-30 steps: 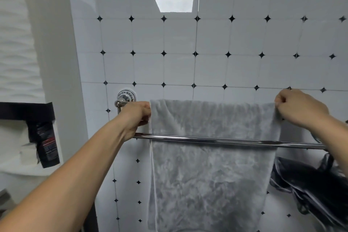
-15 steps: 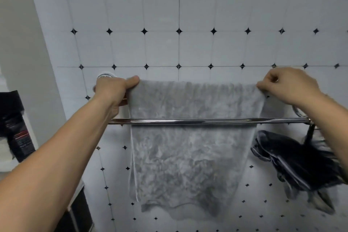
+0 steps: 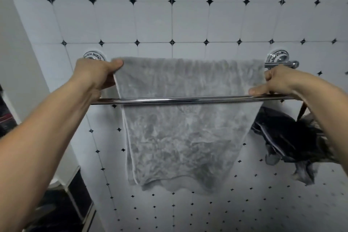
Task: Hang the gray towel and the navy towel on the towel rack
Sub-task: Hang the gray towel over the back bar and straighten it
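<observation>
Head: gray towel, no legible txt

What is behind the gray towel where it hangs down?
Behind the fluffy gray towel only white wall tiling with black diamonds shows around its edges. The rear chrome bar it drapes over is covered.

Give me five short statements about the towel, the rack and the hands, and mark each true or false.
1. The gray towel hangs over the rack's back bar. True.
2. The front bar runs behind the towel. False: it crosses in front of it.
3. The left hand grips the towel's top left corner. True.
4. The right hand hangs free of the towel. False: it holds the towel's right edge, just above the front bar.
5. The dark bundle lies folded over the front bar. False: it hangs crumpled below the bar, right of the towel.
</observation>
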Demonstrator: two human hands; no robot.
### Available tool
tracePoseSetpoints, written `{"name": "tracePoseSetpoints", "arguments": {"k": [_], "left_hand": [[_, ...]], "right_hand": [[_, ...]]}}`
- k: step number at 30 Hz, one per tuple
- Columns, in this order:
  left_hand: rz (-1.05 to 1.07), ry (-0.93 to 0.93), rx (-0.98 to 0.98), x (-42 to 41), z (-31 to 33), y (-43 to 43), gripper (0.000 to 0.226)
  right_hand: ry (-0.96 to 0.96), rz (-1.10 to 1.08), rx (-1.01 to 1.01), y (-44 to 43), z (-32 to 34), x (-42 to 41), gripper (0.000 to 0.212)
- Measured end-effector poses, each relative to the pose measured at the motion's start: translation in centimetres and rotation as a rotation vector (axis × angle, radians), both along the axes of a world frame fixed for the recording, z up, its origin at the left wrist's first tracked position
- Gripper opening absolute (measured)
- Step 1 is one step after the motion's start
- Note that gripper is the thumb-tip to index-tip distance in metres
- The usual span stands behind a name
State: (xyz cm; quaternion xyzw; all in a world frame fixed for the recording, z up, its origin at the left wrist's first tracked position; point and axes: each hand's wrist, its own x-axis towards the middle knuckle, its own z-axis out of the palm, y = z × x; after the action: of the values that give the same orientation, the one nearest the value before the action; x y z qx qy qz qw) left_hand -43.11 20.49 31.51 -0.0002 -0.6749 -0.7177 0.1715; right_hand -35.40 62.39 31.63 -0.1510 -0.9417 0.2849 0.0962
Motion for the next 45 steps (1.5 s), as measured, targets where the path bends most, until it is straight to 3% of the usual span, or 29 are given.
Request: {"name": "tracePoseSetpoints", "arguments": {"k": [2, 6, 9, 14, 17, 19, 22, 24, 26, 30, 32, 35, 39, 43, 45], "left_hand": [[-0.009, 0.034, -0.035, 0.2, -0.3, 0.4, 0.017], [-0.031, -0.005, 0.053, 0.3, -0.2, 0.5, 0.017], [0.016, 0.007, 0.047, 0.3, -0.8, 1.0, 0.023], [0.092, 0.019, -0.335, 0.3, -1.9, -0.4, 0.022], [0.078, 0.038, -0.447, 0.1, -2.6, -0.7, 0.028], [0.08, 0.074, -0.483, 0.1, -2.9, -0.3, 0.024], [0.204, 0.188, -0.517, 1.2, -4.2, 0.0, 0.013], [0.384, 0.397, -0.49, 3.4, -6.4, 0.3, 0.008], [0.448, 0.523, -0.404, 5.5, -9.8, 0.6, 0.015], [0.296, 0.13, -0.413, 5.9, -16.3, 1.0, 0.014], [0.193, 0.03, -0.413, 4.5, -17.3, 1.1, 0.028], [0.124, 0.057, -0.367, 2.5, -16.3, 2.0, 0.037], [0.184, 0.097, -0.133, 1.0, -14.7, 2.7, 0.017], [0.15, 0.145, 0.014, 1.0, -14.3, 1.9, 0.006], [0.092, 0.149, 0.071, 1.2, -14.3, 1.5, 0.007]], "right_hand": [[0.036, -0.002, 0.024, -0.2, 0.3, -0.2, 0.053], [0.371, -0.125, -0.317, -0.4, 1.0, -1.1, 0.045], [0.466, -0.167, -0.35, -0.2, 0.7, -2.0, 0.037], [0.243, -0.104, -0.163, 0.8, -0.2, -1.1, 0.027], [0.208, -0.1, -0.07, 0.6, -0.3, -0.5, 0.025], [0.256, -0.122, 0.083, -0.2, -0.2, 0.2, 0.034], [0.549, -0.235, 0.233, -2.2, -1.5, 2.2, 0.037], [0.685, -0.145, 0.24, -4.1, -3.8, 3.6, 0.031], [0.655, -0.035, 0.276, -5.6, -5.6, 4.5, 0.026], [0.682, 0.03, 0.381, -7.0, -4.3, 4.2, 0.017], [0.707, 0.131, 0.463, -8.8, -2.3, 2.9, 0.014], [0.675, 0.439, 0.572, -14.4, 0.4, -0.7, 0.018], [0.707, 0.756, 0.854, -24.7, 2.7, -5.3, 0.037], [0.625, 0.77, 1.192, -29.8, 3.1, -7.7, 0.03], [0.61, 0.775, 1.228, -30.2, 3.3, -8.1, 0.022]]}}
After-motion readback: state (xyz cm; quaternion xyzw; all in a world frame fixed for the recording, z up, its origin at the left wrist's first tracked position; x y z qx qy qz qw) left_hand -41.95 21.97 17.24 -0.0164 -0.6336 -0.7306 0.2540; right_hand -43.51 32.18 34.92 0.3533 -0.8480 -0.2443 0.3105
